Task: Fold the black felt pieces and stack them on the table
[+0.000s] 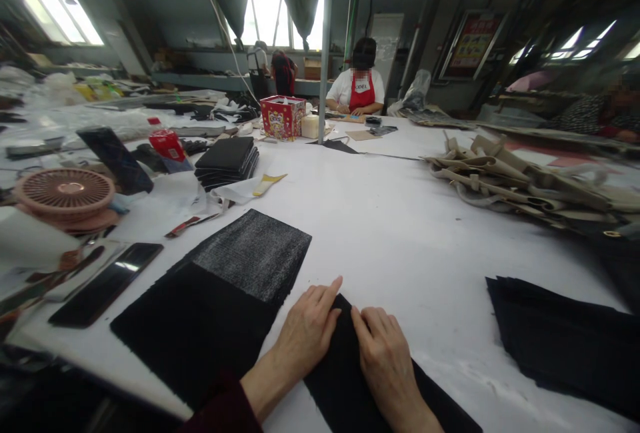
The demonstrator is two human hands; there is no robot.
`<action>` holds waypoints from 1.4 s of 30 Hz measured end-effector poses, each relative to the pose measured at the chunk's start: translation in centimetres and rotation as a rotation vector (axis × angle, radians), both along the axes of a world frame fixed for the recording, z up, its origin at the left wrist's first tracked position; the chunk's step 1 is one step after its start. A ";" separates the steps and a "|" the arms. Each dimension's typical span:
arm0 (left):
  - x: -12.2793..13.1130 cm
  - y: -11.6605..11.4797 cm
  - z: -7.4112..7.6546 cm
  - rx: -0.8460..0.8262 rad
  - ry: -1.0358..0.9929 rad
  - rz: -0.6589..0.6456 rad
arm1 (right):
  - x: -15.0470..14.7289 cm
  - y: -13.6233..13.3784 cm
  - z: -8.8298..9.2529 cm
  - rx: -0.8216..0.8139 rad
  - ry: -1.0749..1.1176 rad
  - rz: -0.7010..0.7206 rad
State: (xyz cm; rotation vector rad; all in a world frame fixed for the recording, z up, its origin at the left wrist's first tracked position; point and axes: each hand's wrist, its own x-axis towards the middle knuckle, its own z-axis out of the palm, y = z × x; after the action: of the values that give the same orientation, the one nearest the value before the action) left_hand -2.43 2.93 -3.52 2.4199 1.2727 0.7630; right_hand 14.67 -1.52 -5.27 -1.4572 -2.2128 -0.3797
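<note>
A black fabric piece (343,380) lies on the white table under both hands, its far corner between them. My left hand (307,320) is closed at the piece's left edge, thumb and forefinger meeting around the corner. On the other side, my right hand (385,353) has its fingers bent and pressed together at the right edge, the thumb hidden. To the left sits a stack of black sheets (195,326), with a grey, speckled panel (255,253) over its far part.
Black fabric sheets (565,333) lie at right, below a heap of beige straps (510,173). At left are a phone (107,283), a pink fan (67,193), a red-labelled bottle (167,145) and stacked black pieces (227,160). A co-worker (357,86) sits across the table behind a pole (326,53).
</note>
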 end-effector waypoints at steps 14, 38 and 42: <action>0.1 -0.2 0.3 0.097 0.118 -0.052 | -0.1 0.0 0.0 0.018 0.013 -0.009; -0.5 -0.3 2.0 0.145 0.123 0.002 | -0.1 0.0 -0.1 0.009 0.038 -0.015; 0.0 -0.7 2.2 0.144 0.150 -0.100 | -0.2 0.1 0.1 0.019 0.033 -0.024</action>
State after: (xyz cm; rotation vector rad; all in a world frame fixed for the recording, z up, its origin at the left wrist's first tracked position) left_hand -2.47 2.25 -1.37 2.6786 1.1745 0.6782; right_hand 14.43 -1.47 -5.22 -1.4707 -2.1617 -0.3803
